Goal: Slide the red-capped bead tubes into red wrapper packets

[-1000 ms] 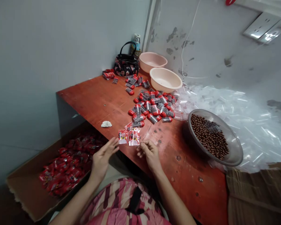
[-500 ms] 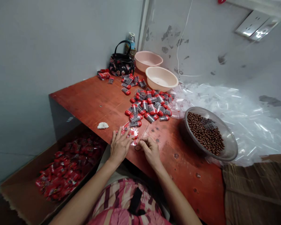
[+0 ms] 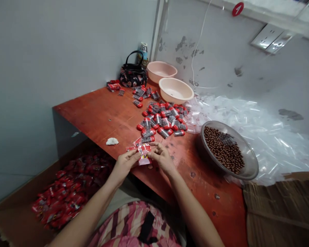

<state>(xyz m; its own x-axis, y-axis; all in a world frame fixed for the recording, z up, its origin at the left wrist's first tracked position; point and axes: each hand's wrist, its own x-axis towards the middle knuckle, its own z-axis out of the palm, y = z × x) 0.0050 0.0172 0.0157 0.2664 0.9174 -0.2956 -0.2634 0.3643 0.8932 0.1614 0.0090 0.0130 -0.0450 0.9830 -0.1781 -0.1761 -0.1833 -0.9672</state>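
- At the worktop [image 3: 103,116]'s near edge, we are gripping a red-and-clear packet [image 3: 144,154] between nearly closed hands: our left hand [image 3: 125,165] and right hand [image 3: 162,159] are pinching it with their fingertips.
- Below the near-left corner, a cardboard box [image 3: 14,219] is holding loose red packets [image 3: 72,193].
- Just beyond our hands, a heap of capsule-shaped packets [image 3: 161,120] is spreading across the middle of the worktop.
- Near the right edge, a metal bowl [image 3: 251,161] is holding brown beads [image 3: 222,147], with clear plastic sleeves [image 3: 249,118] piling up behind.
- At the far corner, two pink basins [image 3: 175,90] and a handbag [image 3: 132,77] are standing.
- A slackened pinch could be dropping the thin packet over the edge.
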